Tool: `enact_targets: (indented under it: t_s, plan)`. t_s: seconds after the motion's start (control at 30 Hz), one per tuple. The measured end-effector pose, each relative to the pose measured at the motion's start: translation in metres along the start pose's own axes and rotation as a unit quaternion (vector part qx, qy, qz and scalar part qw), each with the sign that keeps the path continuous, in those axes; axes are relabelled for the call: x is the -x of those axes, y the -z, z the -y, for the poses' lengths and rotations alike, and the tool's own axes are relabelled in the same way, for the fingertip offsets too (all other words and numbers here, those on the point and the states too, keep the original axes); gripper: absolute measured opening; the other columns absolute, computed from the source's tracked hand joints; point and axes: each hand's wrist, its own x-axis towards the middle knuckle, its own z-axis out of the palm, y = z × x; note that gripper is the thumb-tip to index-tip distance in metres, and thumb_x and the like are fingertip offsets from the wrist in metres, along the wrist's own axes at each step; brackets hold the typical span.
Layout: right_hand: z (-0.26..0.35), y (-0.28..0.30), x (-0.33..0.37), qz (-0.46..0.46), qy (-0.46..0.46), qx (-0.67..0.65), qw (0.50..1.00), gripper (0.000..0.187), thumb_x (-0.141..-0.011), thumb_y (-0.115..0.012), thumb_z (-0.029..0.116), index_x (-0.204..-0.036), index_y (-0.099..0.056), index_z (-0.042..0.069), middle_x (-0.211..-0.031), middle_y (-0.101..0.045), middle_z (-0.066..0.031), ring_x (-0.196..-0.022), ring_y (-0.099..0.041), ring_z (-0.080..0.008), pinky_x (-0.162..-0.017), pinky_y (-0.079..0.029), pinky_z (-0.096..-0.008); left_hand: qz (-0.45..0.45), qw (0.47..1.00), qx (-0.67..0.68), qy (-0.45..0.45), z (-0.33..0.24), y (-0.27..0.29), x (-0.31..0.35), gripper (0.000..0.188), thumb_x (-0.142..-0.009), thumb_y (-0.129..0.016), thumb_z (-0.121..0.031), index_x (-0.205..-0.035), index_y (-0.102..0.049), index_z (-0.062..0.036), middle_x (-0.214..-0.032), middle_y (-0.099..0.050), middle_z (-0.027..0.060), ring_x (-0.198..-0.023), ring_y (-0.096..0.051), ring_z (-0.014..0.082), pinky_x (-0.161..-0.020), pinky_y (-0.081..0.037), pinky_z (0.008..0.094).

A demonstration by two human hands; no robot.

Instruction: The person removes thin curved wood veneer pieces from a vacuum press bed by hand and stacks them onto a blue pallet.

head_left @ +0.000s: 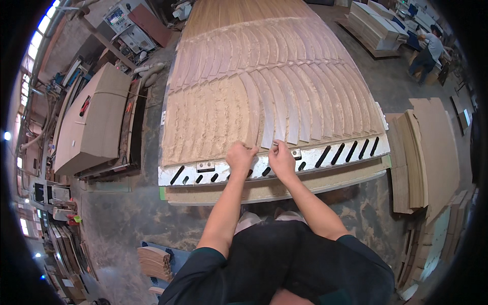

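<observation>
Though both at the slotted white edge [311, 156], hands [240, 158] apart

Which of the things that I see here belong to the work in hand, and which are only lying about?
Seemingly in the job:
curved wooden strips, with both hands at their near ends
sawdust on the panel
white slotted edge

Seemingly lying about:
board stack, left
red tool on it
brown sheet, right
</observation>
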Motion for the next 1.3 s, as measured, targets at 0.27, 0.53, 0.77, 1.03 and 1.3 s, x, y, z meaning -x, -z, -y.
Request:
enact_targets:
  t_s: [0.27, 0.53, 0.77, 1.03, 1.3]
  plan:
    - [-0.006, -0.1, -0.019, -0.156, -0.017, 0.154, 0.976, 0.07, -0.093, -0.078, 0.033, -0.147, -0.05, -0.002, -0.139, -0.054, -0.0262, -0.132, -0.051, -0.0458, -0.113, -0.044, -0.0536, 0.111, 0.957, 0.269, 0.012, 0.081, 0.026, -0.025, 0.042, -0.082, -0.091, -0.035, -0.098, -0.08, 0.0017, -0.092, -0.08, 0.0155, -0.081, -0.077, 0.027, -0.077, -0.061, 0.037]
    - [0.023, -0.138, -0.033, -0.27, -0.186, 0.233, 0.915, 0.067, -0.088, -0.081, 0.029, -0.142, -0.052, 0.003, -0.136, -0.054, -0.0217, -0.134, -0.051, -0.0429, -0.114, -0.042, -0.0558, 0.371, 0.614, 0.682, 0.139, 0.152, 0.02, -0.053, 0.027, -0.104, -0.071, -0.024, -0.115, -0.07, 0.0007, -0.105, -0.076, 0.0129, -0.09, -0.069, 0.0173, -0.088, -0.06, 0.0331]
    - [0.03, -0.119, -0.042, -0.231, -0.207, 0.173, 0.935, 0.07, -0.079, -0.087, 0.027, -0.136, -0.061, -0.004, -0.145, -0.053, -0.0298, -0.138, -0.051, -0.0458, -0.12, -0.042, -0.0513, 0.42, 0.444, 0.774, 0.168, 0.182, 0.035, -0.073, 0.037, -0.099, -0.074, -0.035, -0.114, -0.07, -0.0016, -0.11, -0.076, 0.012, -0.1, -0.069, 0.0225, -0.094, -0.059, 0.0406]
    - [0.056, -0.126, -0.043, -0.201, -0.234, 0.174, 0.935, 0.094, -0.072, -0.092, 0.033, -0.145, -0.048, -0.007, -0.15, -0.05, -0.0329, -0.143, -0.048, -0.047, -0.123, -0.038, -0.0522, 0.426, 0.395, 0.801, 0.143, 0.187, 0.067, -0.07, 0.053, -0.095, -0.075, -0.03, -0.134, -0.064, 0.0039, -0.136, -0.071, 0.0168, -0.117, -0.069, 0.0276, -0.106, -0.058, 0.0441]
    - [0.032, -0.114, -0.057, -0.158, -0.139, -0.196, 0.958, 0.073, -0.086, -0.08, 0.001, -0.15, -0.046, -0.008, -0.126, -0.07, -0.0233, -0.113, -0.07, -0.0318, -0.101, -0.055, -0.0421, 0.489, 0.407, 0.769, 0.058, 0.173, 0.053, -0.085, 0.039, -0.105, -0.071, -0.013, -0.139, -0.06, 0.0029, -0.12, -0.073, 0.0132, -0.11, -0.072, 0.0216, -0.1, -0.061, 0.0331]
